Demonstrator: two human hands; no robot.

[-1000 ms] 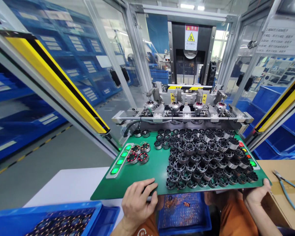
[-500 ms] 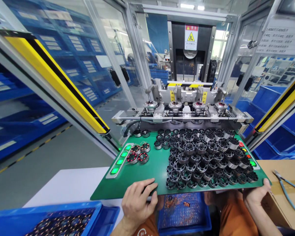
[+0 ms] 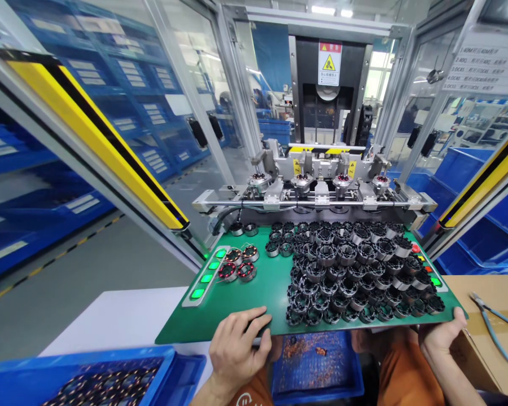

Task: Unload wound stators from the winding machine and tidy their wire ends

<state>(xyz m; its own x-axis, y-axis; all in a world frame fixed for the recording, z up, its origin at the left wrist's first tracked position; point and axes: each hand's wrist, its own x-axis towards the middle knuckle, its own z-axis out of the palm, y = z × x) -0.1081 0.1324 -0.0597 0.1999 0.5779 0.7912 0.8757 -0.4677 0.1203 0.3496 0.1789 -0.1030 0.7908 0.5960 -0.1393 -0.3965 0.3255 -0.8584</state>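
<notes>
Probably for easy reach, the green table (image 3: 195, 324) carries stacked black cores (image 3: 347, 259) at right. The left hand (image 3: 239, 345) curls at the table's front edge, the right hand (image 3: 443, 336) at its corner; whether they grip, I cannot tell. Four wound rings (image 3: 248, 278) lie apart, perhaps against mixing.

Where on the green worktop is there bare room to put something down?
Widest: front left of the green worktop, between the left-side buttons, the four wound stators and the left hand. Another patch lies between those stators and the unwound stator cores. Crowded: the right half, where those cores stand packed beside the right-side buttons.
</notes>
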